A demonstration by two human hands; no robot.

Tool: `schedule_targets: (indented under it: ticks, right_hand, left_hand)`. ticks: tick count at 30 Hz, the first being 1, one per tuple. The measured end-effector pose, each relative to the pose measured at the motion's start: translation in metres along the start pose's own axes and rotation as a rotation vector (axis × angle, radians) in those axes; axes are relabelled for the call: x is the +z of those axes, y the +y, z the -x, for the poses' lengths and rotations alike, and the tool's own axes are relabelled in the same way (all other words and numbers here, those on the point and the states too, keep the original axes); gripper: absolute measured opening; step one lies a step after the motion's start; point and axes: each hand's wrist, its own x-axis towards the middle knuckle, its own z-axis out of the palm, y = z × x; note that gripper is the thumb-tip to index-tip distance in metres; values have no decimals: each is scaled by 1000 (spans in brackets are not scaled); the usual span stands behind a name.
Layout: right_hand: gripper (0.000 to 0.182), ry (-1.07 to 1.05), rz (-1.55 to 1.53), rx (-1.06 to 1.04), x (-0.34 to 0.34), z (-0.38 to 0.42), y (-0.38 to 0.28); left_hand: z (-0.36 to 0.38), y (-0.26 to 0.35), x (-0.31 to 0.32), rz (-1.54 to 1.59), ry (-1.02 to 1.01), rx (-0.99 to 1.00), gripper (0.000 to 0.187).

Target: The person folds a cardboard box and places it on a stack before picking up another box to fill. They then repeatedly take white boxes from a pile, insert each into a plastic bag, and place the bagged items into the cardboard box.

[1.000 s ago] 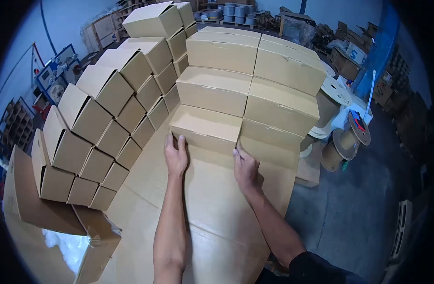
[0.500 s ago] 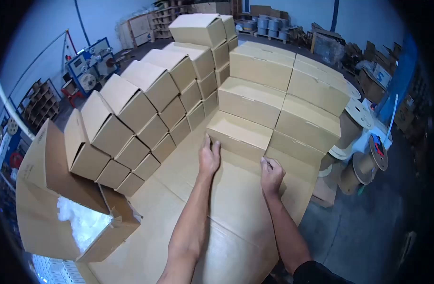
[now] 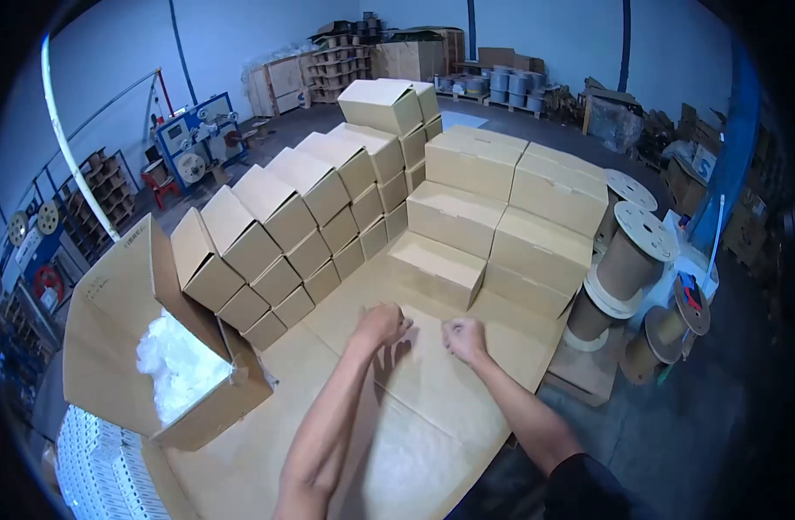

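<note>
My left hand [image 3: 382, 325] hovers over the cardboard-covered table [image 3: 415, 407], its fingers curled in and no object showing in it. To its right, my right hand [image 3: 464, 338] is closed in a loose fist, likewise with nothing visible inside. Just beyond both hands lies a small closed cardboard box [image 3: 437, 267], the lowest and nearest of a stepped stack. Neither hand touches it. Behind it rise more closed boxes, including a middle-step box [image 3: 456, 217] and a larger-looking box on the right [image 3: 539, 260].
A slanting wall of stacked cardboard boxes [image 3: 306, 251] runs along the left. Nearer stands an open carton [image 3: 111, 347] with white plastic [image 3: 176, 368] inside. Cable spools [image 3: 632, 251] stand beyond the table's right edge. A machine [image 3: 194, 143] is at the back left.
Both hands have let go of the small box and drawn back toward me, their fingers curling. The box stays against the stack. My view has tilted up slightly.
</note>
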Motion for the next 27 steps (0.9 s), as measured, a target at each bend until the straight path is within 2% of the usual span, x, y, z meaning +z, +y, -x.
schedule_targets:
  ticks: [1, 3, 4, 6, 8, 10, 12, 15, 17, 20, 21, 22, 23, 26, 27]
  right_hand:
    - [31, -120, -35, -21, -7, -2, -18]
    - [29, -376, -105, -49, -26, 5, -66]
    - [29, -394, -102, -129, -33, -4, -84]
    - [29, -426, -103, -296, -46, -34, -118]
    - [21, -416, -257, -346, -54, -69, -157]
    - [18, -271, -374, -527, -49, -121, -180]
    - [14, -153, -473, -620, -57, -164, -218]
    - [13, 136, -345, -690, -57, -243, -255]
    - [30, 277, -160, -721, -56, -292, -270]
    - [72, 422, 42, -783, -50, -338, -293]
    - [87, 491, 82, -787, -44, -343, -301]
    - [102, 558, 120, -792, -39, -350, -308]
    - [127, 498, 145, -750, -37, -356, -314]
    - [130, 494, 243, -562, -32, -349, -325]
    - [133, 442, 189, -541, -29, -362, -322]
  left_hand:
    - [10, 8, -18, 47, 136, 55, 38]
    - [13, 25, -65, -13, 218, 117, 43]
    - [7, 32, -89, -45, 263, 150, 45]
    - [-14, 40, -126, -133, 525, 267, 51]
    - [-44, 44, -171, -46, 639, 393, 55]
    - [-84, 44, -202, 90, 714, 428, 62]
    - [-121, 49, -236, 214, 763, 425, 70]
    - [-171, 45, -271, 352, 761, 390, 82]
    - [-200, 41, -280, 430, 779, 406, 85]
    - [-248, 24, -289, 563, 802, 341, 84]
    - [-229, 26, -295, 910, 513, 287, 95]
    - [-229, 25, -294, 984, 494, 269, 98]
    - [-229, 26, -293, 1055, 476, 249, 100]
    - [-230, 16, -290, 1110, 440, 182, 108]
    - [-217, 23, -285, 1088, 515, 206, 98]
